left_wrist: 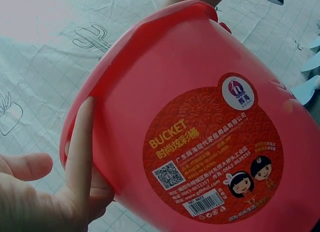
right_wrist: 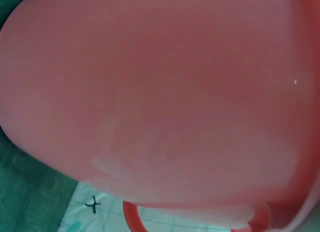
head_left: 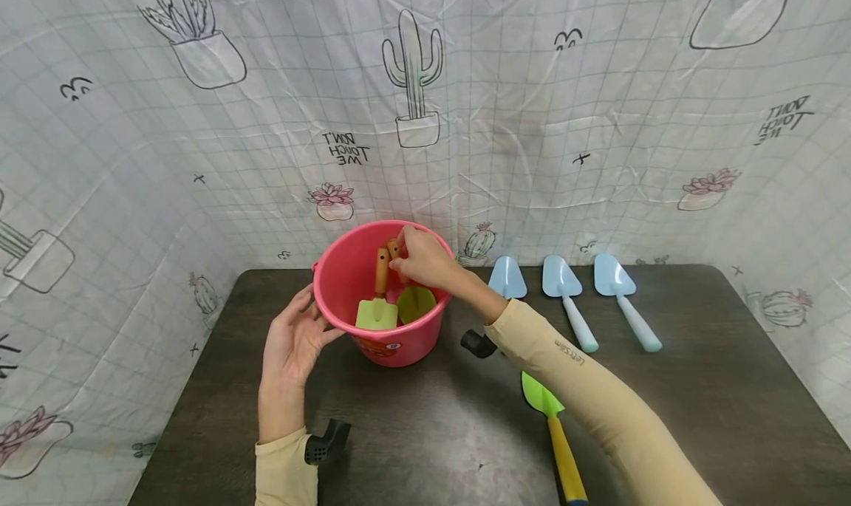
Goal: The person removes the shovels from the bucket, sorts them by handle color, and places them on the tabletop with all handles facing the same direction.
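A pink bucket (head_left: pixel 405 351) stands on the dark table, with a red label facing outward in the left wrist view. Inside lean two small garden tools with wooden handles: a square-bladed shovel (head_left: pixel 377 315) and a round-bladed shovel (head_left: pixel 417 303), both with light green blades. My right hand (head_left: pixel 427 258) reaches over the rim and pinches the top of the round-bladed one's handle. My left hand (head_left: pixel 292 340) touches the bucket's left side just under the rim, fingers extended, thumb apart. In the right wrist view the bucket wall (right_wrist: pixel 160 102) hides that hand.
Right of the bucket lie three light-blue trowels (head_left: pixel 561 277) in a row, the leftmost partly behind my right forearm. A green trowel with a yellow handle (head_left: pixel 566 458) lies nearer, beside the sleeve. A cactus-print cloth (head_left: pixel 532 122) hangs behind the table.
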`<state>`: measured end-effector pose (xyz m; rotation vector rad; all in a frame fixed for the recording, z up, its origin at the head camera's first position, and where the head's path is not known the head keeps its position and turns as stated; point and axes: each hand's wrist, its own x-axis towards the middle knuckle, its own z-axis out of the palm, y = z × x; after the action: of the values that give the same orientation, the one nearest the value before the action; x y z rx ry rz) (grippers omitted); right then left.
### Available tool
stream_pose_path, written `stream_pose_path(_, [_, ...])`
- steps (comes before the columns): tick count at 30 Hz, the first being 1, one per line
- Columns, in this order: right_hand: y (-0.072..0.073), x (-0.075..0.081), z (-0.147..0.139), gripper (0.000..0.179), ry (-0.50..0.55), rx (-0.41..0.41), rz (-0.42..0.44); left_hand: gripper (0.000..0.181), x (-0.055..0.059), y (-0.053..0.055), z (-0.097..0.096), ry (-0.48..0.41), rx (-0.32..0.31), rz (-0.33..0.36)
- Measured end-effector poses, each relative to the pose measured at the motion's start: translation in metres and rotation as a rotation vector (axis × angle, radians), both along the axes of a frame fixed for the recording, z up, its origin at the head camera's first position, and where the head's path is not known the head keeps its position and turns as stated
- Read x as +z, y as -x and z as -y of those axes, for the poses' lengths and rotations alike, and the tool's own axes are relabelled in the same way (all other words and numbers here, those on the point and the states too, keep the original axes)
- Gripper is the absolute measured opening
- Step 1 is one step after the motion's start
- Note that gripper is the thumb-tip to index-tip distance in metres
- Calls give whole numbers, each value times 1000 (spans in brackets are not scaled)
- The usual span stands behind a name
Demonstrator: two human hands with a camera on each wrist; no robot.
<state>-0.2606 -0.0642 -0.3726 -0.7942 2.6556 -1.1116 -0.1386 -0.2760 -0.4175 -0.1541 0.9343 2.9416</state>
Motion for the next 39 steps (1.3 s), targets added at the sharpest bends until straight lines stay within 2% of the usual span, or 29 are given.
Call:
stream_pose_path(6, [5,-2,3,19,4,-6,66,37,0,0,0,1,-5,0])
stream_pose_path(10, [12,-6,4,31,1,-1,110,37,-1,0,-1,-2,-6,2])
stream_pose_path(14, [14,-7,7,22,-15,-16,143,38,-1,1,-2,16,-10,-5])
stream_pose_path(17, [14,-7,11,54,-39,-51,158,39,-1,1,-1,24,-9,-11])
stream_pose_path(21, [14,-10,15,66,-21,-54,212,39,-1,2,0,12,-9,-16])
stream_pose_path(25, [13,-11,18,72,16,-34,259,37,-2,1,1,4,-12,-14])
stream_pose_path(31, [13,-13,21,78,-3,2,243,38,-2,-1,2,12,-16,-15])
stream_pose_path(34, [12,-13,22,83,-3,42,292,40,-2,-1,2,20,-23,-16])
stream_pose_path(36, [12,-13,23,80,-2,74,319,40,-2,-1,2,23,-24,-17])
stream_pose_path(39, [12,-13,25,74,-41,106,297,40,-2,-1,2,16,-26,-19])
